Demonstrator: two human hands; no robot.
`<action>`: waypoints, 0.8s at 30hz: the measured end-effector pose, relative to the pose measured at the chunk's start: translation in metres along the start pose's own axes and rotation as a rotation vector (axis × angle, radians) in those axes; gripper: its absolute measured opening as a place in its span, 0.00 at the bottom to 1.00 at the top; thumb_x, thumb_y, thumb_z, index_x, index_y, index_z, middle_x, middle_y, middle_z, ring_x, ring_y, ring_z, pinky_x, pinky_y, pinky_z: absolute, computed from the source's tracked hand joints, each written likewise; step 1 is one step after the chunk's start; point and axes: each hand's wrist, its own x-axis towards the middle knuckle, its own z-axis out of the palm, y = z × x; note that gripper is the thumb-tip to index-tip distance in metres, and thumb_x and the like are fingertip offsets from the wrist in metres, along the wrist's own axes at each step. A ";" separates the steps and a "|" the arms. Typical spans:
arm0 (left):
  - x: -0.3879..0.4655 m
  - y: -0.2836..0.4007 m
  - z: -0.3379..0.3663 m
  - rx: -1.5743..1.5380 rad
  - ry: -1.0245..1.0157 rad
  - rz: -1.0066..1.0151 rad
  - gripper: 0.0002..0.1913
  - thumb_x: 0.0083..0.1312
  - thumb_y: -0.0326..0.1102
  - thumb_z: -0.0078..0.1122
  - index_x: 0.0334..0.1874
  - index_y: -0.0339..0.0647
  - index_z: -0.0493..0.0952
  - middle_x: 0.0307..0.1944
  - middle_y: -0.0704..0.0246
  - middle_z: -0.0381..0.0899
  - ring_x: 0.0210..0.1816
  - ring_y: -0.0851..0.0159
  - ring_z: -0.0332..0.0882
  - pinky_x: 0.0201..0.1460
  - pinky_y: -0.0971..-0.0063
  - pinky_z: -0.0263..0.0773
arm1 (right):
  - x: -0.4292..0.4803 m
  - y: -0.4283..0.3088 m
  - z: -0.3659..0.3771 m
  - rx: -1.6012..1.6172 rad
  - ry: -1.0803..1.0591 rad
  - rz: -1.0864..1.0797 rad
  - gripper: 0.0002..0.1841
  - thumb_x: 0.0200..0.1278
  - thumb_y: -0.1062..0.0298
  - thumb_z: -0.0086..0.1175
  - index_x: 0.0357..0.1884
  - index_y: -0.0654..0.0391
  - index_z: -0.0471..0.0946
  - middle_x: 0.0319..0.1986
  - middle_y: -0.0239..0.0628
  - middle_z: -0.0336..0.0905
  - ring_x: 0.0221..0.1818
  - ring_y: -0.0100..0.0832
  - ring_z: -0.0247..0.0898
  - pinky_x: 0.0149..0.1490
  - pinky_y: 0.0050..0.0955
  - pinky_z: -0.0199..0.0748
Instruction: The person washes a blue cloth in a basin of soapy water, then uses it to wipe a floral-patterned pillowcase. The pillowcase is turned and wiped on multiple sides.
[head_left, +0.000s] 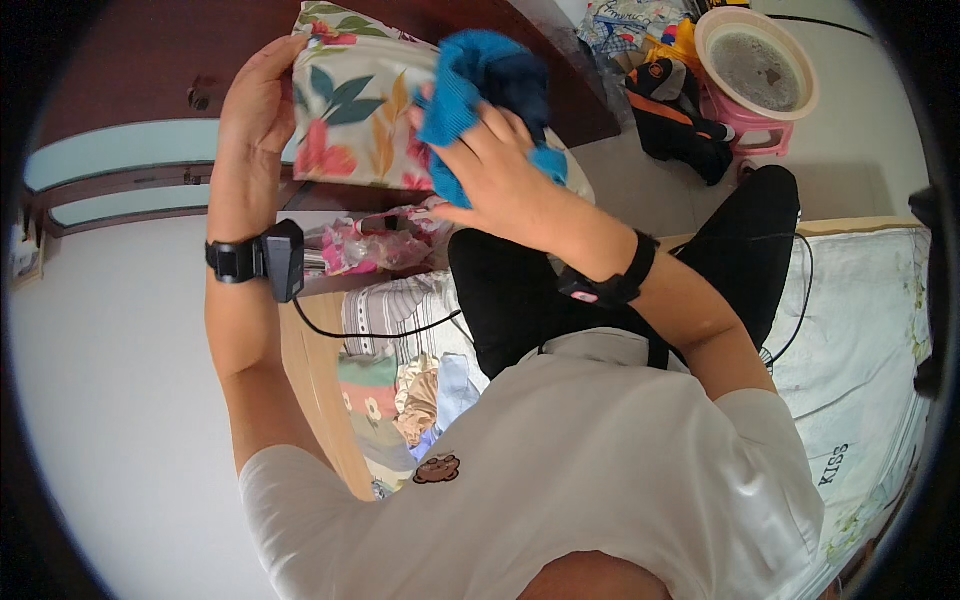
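Note:
A flat item covered in cream fabric printed with flowers and leaves (360, 112) is held up at the top of the view. Its left edge is pinched between the thumb and fingers of my left hand (262, 97). My right hand (499, 172) presses a bunched blue and navy cloth (454, 90) against its right part; the cloth hides that part and some of my fingertips. Each wrist wears a black strap with a device, and a cable hangs from the left one.
A dark wooden cabinet (135, 67) stands behind the item. At the upper right, a basin of sudsy water (757, 71) rests on a pink stool (765, 139), beside a black and orange bag (667, 127). Folded clothes (420, 397) lie left of my legs, a pale bed cover (862, 337) right.

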 end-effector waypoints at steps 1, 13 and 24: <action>-0.002 0.001 -0.003 0.028 0.037 0.002 0.09 0.71 0.31 0.54 0.45 0.34 0.81 0.41 0.63 0.85 0.40 0.68 0.83 0.47 0.75 0.79 | -0.013 0.007 0.004 -0.076 -0.120 0.122 0.48 0.48 0.56 0.71 0.71 0.58 0.59 0.69 0.49 0.59 0.65 0.52 0.57 0.66 0.42 0.61; -0.007 -0.021 0.013 0.045 -0.012 0.095 0.09 0.72 0.32 0.55 0.47 0.33 0.80 0.41 0.67 0.85 0.39 0.72 0.82 0.44 0.80 0.77 | 0.008 0.031 -0.013 0.456 0.208 0.207 0.29 0.64 0.61 0.61 0.67 0.49 0.68 0.62 0.46 0.70 0.60 0.41 0.73 0.61 0.38 0.74; -0.016 0.003 0.022 0.099 -0.037 0.174 0.14 0.72 0.33 0.57 0.55 0.33 0.77 0.46 0.66 0.84 0.44 0.75 0.80 0.49 0.82 0.73 | -0.065 0.147 0.047 0.507 -0.190 0.984 0.43 0.68 0.29 0.40 0.66 0.61 0.70 0.65 0.48 0.68 0.68 0.47 0.61 0.69 0.38 0.59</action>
